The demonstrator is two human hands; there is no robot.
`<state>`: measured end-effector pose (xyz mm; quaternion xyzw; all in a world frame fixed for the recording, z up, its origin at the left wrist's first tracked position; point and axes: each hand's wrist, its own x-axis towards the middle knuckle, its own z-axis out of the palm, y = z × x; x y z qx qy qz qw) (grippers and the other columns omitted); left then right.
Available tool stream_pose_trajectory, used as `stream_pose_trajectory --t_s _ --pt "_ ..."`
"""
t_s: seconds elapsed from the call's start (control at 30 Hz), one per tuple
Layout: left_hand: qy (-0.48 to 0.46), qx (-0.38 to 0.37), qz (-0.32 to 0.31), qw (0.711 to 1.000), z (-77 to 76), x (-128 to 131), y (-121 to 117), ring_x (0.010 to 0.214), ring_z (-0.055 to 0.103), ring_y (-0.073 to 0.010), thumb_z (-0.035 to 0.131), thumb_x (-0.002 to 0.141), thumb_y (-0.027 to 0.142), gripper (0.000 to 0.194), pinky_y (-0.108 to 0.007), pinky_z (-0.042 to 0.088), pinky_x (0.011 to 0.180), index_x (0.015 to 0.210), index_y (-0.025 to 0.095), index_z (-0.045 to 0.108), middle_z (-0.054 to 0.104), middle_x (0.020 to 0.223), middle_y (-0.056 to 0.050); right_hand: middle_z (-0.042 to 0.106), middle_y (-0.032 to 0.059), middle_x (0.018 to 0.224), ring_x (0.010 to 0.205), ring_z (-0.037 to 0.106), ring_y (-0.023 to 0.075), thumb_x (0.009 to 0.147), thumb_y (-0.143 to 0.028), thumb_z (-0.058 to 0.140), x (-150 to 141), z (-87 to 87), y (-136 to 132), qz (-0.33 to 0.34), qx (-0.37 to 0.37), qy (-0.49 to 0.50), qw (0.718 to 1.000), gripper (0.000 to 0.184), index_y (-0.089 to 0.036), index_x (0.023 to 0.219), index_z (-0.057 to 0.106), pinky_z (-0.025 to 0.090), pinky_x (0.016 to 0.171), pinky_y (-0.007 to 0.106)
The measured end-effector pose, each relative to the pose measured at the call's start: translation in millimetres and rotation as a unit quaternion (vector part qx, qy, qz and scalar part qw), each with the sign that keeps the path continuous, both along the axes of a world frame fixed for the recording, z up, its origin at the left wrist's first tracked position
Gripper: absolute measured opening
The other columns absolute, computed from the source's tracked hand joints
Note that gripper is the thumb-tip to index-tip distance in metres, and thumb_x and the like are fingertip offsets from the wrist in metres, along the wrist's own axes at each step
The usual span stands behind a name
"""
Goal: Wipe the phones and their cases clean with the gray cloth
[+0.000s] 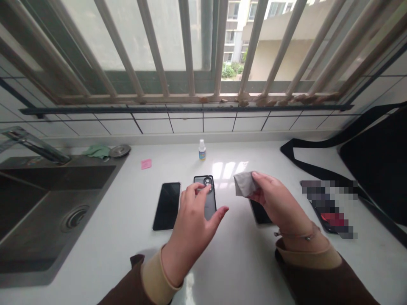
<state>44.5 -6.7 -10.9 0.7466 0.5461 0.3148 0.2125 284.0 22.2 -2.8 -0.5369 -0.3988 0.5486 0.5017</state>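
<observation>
A grey microfibre cloth point(244, 184) is pinched in the right hand point(273, 199), above a dark phone point(259, 213). The left hand point(190, 228) is held half-curled over a black-cased phone point(210, 209) lying back-up on the smooth white countertop point(235, 271); contact cannot be told. A glossy black phone point(166, 206) lies just beside it, with open countertop toward the steel sink point(57, 178).

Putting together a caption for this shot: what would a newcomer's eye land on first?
The bare hands at the counter's centre stand out: the left hand is over a dark-cased phone, and the right hand pinches a grey cloth. A barred window fills the top, with a steel sink at left.
</observation>
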Motion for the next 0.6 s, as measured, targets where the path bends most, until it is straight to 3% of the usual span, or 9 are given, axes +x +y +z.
stream_pose_trajectory --t_s 0.1,0.17,0.23,0.3,0.47,0.6 --pt "-0.157 -0.16 -0.065 0.972 7.6 12 6 0.113 0.066 -0.0304 0.067 0.098 0.061 0.059 -0.047 0.053 0.102 0.138 0.017 0.069 0.066 0.137 -0.018 0.079 0.0089 0.102 0.093 0.072 0.0225 0.095 -0.057 0.075 4 0.8 -12 0.065 -0.031 0.101 0.992 0.039 -0.019 0.105 0.079 0.06 0.086 0.037" --pt "-0.263 -0.28 -0.086 0.919 7.9 22 11 0.105 0.069 -0.028 0.069 0.096 0.065 0.061 -0.042 0.055 0.093 0.131 0.016 0.072 0.072 0.127 -0.018 0.081 0.0097 0.106 0.094 0.074 0.0224 0.095 -0.054 0.077 2 0.5 -20 0.103 -0.037 0.113 0.988 0.038 -0.02 0.11 0.081 0.06 0.09 0.038" --pt "-0.361 -0.346 -0.088 0.861 4.9 32 15 0.102 0.07 -0.0267 0.071 0.095 0.063 0.057 -0.037 0.055 0.087 0.123 0.014 0.074 0.075 0.117 -0.017 0.081 0.0102 0.111 0.097 0.075 0.0231 0.096 -0.052 0.079 -3 -0.4 -28 0.125 -0.036 0.112 0.985 0.038 -0.021 0.116 0.081 0.061 0.093 0.04" --pt "-0.432 -0.371 -0.063 0.82 0.8 39 18 0.095 0.07 -0.0233 0.074 0.094 0.06 0.052 -0.034 0.054 0.082 0.115 0.013 0.075 0.077 0.11 -0.015 0.081 0.0105 0.116 0.099 0.076 0.0241 0.096 -0.052 0.078 -8 -1.6 -33 0.129 -0.03 0.108 0.985 0.039 -0.022 0.12 0.081 0.06 0.096 0.042" --pt "-0.52 -0.389 -0.028 0.76 -2.6 40 18 0.08 0.068 -0.0166 0.087 0.085 0.045 0.039 -0.03 0.054 0.081 0.106 0.013 0.077 0.077 0.096 -0.01 0.081 0.0102 0.114 0.097 0.077 0.0246 0.096 -0.056 0.077 -13 -6.4 -34 0.111 -0.015 0.078 0.991 0.042 -0.022 0.121 0.08 0.06 0.097 0.044" --pt "-0.535 -0.412 -0.049 0.736 0.9 35 17 0.081 0.071 -0.0166 0.093 0.079 0.035 0.035 -0.029 0.056 0.084 0.101 0.012 0.079 0.079 0.093 -0.01 0.081 0.009 0.108 0.096 0.075 0.0235 0.097 -0.057 0.075 -14 -12.4 -33 0.113 -0.008 0.054 0.992 0.043 -0.02 0.118 0.078 0.061 0.09 0.039"
